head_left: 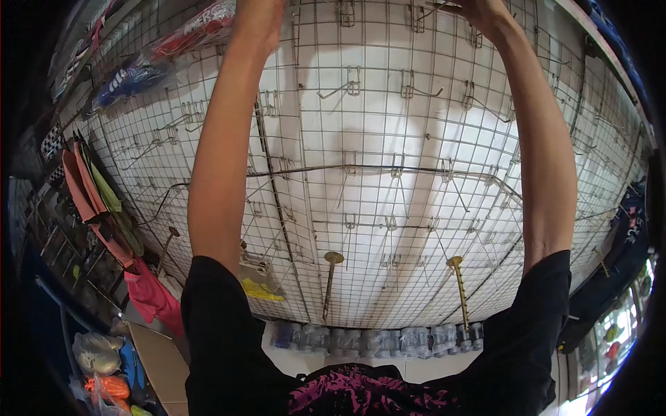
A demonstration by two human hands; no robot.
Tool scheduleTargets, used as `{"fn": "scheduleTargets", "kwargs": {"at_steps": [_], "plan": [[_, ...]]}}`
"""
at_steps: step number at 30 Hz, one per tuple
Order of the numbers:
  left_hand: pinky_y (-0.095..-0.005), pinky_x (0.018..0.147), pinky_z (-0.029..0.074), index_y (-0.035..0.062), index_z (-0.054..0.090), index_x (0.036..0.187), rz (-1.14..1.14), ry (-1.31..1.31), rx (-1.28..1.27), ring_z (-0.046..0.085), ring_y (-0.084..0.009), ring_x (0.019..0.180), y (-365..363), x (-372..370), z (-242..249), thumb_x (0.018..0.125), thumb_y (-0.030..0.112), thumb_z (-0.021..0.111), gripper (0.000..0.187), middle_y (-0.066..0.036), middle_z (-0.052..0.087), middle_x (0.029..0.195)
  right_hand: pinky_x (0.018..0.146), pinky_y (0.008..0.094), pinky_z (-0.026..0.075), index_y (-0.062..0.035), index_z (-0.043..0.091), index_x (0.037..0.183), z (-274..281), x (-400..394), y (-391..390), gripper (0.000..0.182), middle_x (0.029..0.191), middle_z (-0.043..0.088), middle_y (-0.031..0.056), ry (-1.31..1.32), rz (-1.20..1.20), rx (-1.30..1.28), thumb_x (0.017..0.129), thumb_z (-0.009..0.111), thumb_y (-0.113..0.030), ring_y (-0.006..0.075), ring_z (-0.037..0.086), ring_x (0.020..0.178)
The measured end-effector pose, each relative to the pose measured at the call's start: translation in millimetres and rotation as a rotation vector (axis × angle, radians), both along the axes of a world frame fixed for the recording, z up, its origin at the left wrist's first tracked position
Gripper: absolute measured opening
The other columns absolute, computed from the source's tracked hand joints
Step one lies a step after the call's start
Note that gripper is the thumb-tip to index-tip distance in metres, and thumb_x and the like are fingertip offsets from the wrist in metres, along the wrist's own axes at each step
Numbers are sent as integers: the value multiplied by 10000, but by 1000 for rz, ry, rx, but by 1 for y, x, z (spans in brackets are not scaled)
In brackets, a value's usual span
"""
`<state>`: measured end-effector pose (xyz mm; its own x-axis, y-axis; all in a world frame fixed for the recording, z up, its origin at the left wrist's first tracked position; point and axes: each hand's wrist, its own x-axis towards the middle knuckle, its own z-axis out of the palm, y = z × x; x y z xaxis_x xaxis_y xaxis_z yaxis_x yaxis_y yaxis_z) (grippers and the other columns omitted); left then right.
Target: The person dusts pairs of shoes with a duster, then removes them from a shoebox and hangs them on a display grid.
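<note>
Both my arms reach up in front of a wire grid panel (333, 139) fitted with many metal hooks. At the top edge, only the base of my left hand (262, 8) shows; its fingers are cut off by the frame. My right hand (483, 12) is at the top edge too, right of centre, beside a metal hook (418, 19). Its fingers are partly cut off and dark, so I cannot make out whether they hold anything. Bare hooks (354, 87) stick out from the grid between my forearms.
Packaged blue (128, 84) and red items (194, 31) hang at the upper left. Pink cloth (154, 297) and an open cardboard box (159, 360) are at lower left. Wrapped bottles (378, 342) line the bottom of the grid. Two long rods (329, 288) (461, 291) stand out below.
</note>
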<state>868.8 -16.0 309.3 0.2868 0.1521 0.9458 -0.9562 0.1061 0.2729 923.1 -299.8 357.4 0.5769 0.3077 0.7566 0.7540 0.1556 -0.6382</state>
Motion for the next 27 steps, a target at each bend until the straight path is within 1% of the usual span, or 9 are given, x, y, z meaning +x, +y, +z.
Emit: {"fn": "scheduleTargets", "kwargs": {"at_steps": [4, 10, 13, 17, 21, 22, 23, 25, 27], "plan": [[-336, 887, 473, 65, 594, 1239, 35, 13, 18, 592, -177, 957, -8, -3, 6, 927, 519, 680, 557, -63, 603, 1018, 922, 458, 473, -78, 633, 1144, 4, 1, 0, 423, 1017, 656, 134, 102, -61, 18, 981, 539, -457, 282, 627, 1028], [-363, 908, 466, 79, 615, 1216, 19, 89, 41, 586, -166, 960, 1, 22, 21, 941, 518, 661, 520, -49, 593, 1031, 871, 481, 513, -51, 638, 1128, 12, 19, -4, 421, 1006, 657, 152, 139, 51, 28, 989, 535, -436, 298, 618, 1040], [-373, 914, 460, 96, 628, 1188, 63, 200, -12, 585, -170, 968, -13, 21, 24, 945, 523, 652, 492, -42, 593, 1026, 854, 463, 530, -46, 651, 1110, 10, 16, 2, 421, 977, 661, 159, 130, 6, 174, 985, 548, -434, 298, 622, 1005], [-402, 920, 463, 99, 629, 1153, 28, 137, 66, 596, -192, 1009, -16, 22, 29, 973, 495, 612, 435, -49, 609, 1045, 887, 452, 520, -72, 658, 1160, 10, 31, -8, 469, 937, 658, 125, 51, -15, 134, 970, 570, -491, 264, 624, 962], [-369, 838, 461, 100, 627, 1139, 5, 239, 126, 599, -186, 1014, -12, 26, 29, 960, 516, 612, 453, -52, 617, 1021, 896, 413, 505, -107, 614, 1281, 5, 40, -14, 543, 1055, 603, 67, 35, -125, 159, 966, 555, -545, 229, 588, 993], [-359, 812, 454, 104, 627, 1135, -30, 222, 143, 599, -184, 1003, -7, 39, 30, 951, 530, 617, 464, -52, 616, 1012, 932, 427, 477, -128, 595, 1321, 4, 42, -17, 577, 1139, 576, 52, 36, -150, 129, 960, 543, -576, 222, 557, 1015], [-349, 786, 447, 108, 627, 1131, -65, 206, 159, 598, -182, 992, -5, 45, 28, 942, 544, 621, 475, -52, 616, 1003, 957, 437, 461, -131, 591, 1331, 3, 39, -17, 583, 1152, 581, 60, 36, -203, 97, 960, 540, -578, 231, 552, 1038], [-357, 796, 426, 114, 628, 1122, 37, 258, 89, 587, -187, 982, -4, 50, 23, 919, 570, 630, 499, -54, 612, 1004, 1008, 457, 428, -138, 583, 1352, -2, 34, -20, 595, 1178, 589, 75, 38, -311, 34, 960, 532, -584, 247, 543, 1084], [-379, 825, 407, 118, 628, 1120, 93, 278, 56, 574, -194, 980, -4, 51, 15, 901, 593, 634, 523, -57, 608, 1008, 1051, 474, 385, -137, 564, 1385, -1, 44, -23, 652, 1248, 586, 102, 43, -257, -4, 944, 539, -617, 268, 528, 1157]]}}
